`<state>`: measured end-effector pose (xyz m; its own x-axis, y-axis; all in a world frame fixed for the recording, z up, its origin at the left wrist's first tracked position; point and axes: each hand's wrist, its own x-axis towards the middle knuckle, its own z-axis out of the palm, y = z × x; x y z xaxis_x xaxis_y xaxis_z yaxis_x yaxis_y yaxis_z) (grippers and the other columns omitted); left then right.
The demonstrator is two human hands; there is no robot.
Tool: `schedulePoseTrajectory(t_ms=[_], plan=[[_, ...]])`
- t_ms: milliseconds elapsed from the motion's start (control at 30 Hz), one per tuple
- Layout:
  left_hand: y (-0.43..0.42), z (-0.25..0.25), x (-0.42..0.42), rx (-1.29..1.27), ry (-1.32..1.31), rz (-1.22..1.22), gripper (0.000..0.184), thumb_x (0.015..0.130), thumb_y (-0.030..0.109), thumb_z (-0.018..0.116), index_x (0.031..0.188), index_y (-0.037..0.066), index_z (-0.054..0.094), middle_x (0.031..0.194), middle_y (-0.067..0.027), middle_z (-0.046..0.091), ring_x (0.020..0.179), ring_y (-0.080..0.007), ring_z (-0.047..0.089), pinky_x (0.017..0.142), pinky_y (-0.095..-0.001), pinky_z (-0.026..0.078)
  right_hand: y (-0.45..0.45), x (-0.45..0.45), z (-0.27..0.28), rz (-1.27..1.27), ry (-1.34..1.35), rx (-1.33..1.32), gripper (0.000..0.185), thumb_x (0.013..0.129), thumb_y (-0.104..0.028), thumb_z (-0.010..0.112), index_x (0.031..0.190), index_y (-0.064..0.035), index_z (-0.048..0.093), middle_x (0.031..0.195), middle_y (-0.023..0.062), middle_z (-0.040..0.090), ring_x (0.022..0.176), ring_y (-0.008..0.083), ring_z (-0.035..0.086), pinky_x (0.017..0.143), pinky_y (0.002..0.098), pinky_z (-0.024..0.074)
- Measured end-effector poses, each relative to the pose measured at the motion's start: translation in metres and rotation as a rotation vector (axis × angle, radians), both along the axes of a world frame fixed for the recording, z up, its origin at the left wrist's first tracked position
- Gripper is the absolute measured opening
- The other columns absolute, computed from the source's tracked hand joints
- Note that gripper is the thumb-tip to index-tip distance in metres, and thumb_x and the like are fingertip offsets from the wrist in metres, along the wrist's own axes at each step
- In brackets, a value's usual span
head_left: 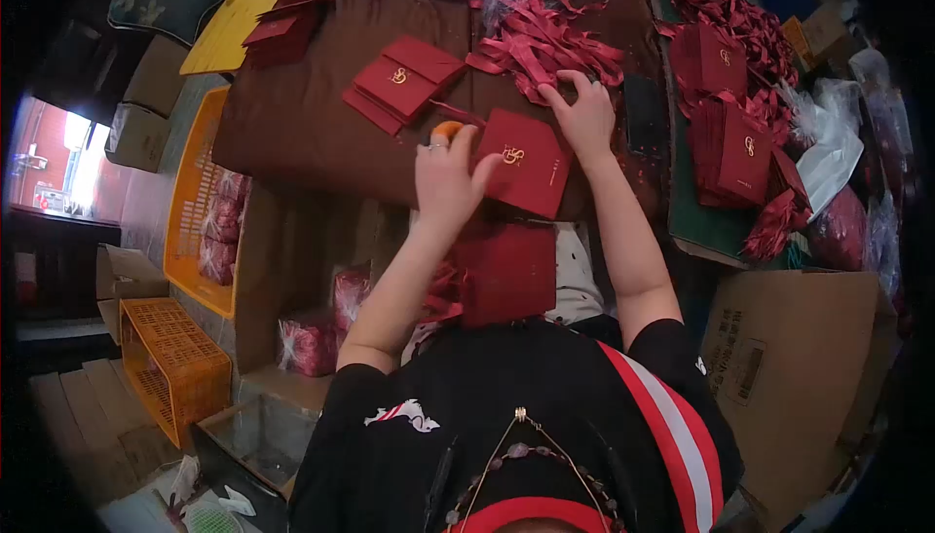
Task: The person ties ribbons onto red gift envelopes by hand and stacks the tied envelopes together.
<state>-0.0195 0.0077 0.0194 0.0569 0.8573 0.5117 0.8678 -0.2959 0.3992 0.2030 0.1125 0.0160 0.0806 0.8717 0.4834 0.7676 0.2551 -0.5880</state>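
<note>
A flat red gift bag with gold lettering lies near the table's front edge. My left hand is at its left side, thumb spread apart from bent fingers; a ring and an orange finger cover show on it. A thin red ribbon runs beside these fingers. My right hand reaches above the bag's right corner to a pile of red ribbons. Its thumb and index tips are apart at the pile's edge. More red bags lie stacked to the left. Another red bag rests on my lap.
A dark phone-like slab lies right of my right hand. Stacked red bags and loose ribbons cover the green side table. A cardboard box stands at lower right. Orange crates and wrapped red bundles are at left.
</note>
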Motion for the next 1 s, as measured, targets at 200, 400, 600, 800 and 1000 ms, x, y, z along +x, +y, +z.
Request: schedulePoseTrajectory(t_ms=[200,400,600,800,1000], plan=[[0.005,-0.022,0.019,-0.241,0.108,0.030,0.060,0.082,0.054,0.076,0.118,0.006,0.068,0.118,-0.0180,0.060,0.102,-0.0375,0.057,0.087,-0.0453,0.048,0.011,0.018,-0.012,0.025,-0.039,-0.016,0.018,0.084,-0.034,0.076,0.089,-0.0165,0.074,0.087,0.0153,0.064,0.094,0.0346,0.061,0.079,0.0448,0.0518],[0.005,-0.017,0.017,-0.228,0.230,-0.011,0.054,0.080,0.054,0.076,0.108,0.007,0.071,0.111,-0.0149,0.063,0.096,-0.0341,0.057,0.090,-0.0458,0.041,-0.073,0.083,0.027,0.194,-0.150,-0.224,0.015,0.084,-0.022,0.074,0.091,-0.0091,0.070,0.079,0.0095,0.061,0.082,0.0290,0.062,0.071,0.0404,0.0493],[0.010,-0.021,0.021,-0.222,0.303,-0.003,0.053,0.083,0.056,0.072,0.103,0.007,0.073,0.101,-0.0121,0.062,0.093,-0.0303,0.058,0.087,-0.0440,0.042,-0.110,0.105,0.039,0.144,-0.147,-0.410,0.021,0.085,-0.022,0.072,0.104,-0.0123,0.073,0.088,0.0119,0.063,0.078,0.0283,0.065,0.072,0.0388,0.0521],[0.016,-0.019,0.024,-0.206,0.328,0.032,0.050,0.083,0.056,0.073,0.092,0.006,0.072,0.099,-0.0119,0.062,0.087,-0.0301,0.062,0.080,-0.0430,0.045,-0.052,0.069,0.027,0.060,-0.110,-0.113,0.020,0.088,-0.029,0.072,0.100,-0.0126,0.075,0.092,0.0120,0.070,0.088,0.0321,0.068,0.073,0.0422,0.0535],[0.024,-0.019,0.023,-0.288,0.072,0.096,0.061,0.077,0.047,0.081,0.118,0.005,0.063,0.107,-0.0158,0.063,0.094,-0.0345,0.066,0.084,-0.0429,0.054,0.003,0.031,-0.013,-0.085,-0.345,-0.261,0.020,0.085,-0.032,0.073,0.095,-0.0142,0.075,0.092,0.0133,0.069,0.092,0.0335,0.068,0.076,0.0458,0.0545]])
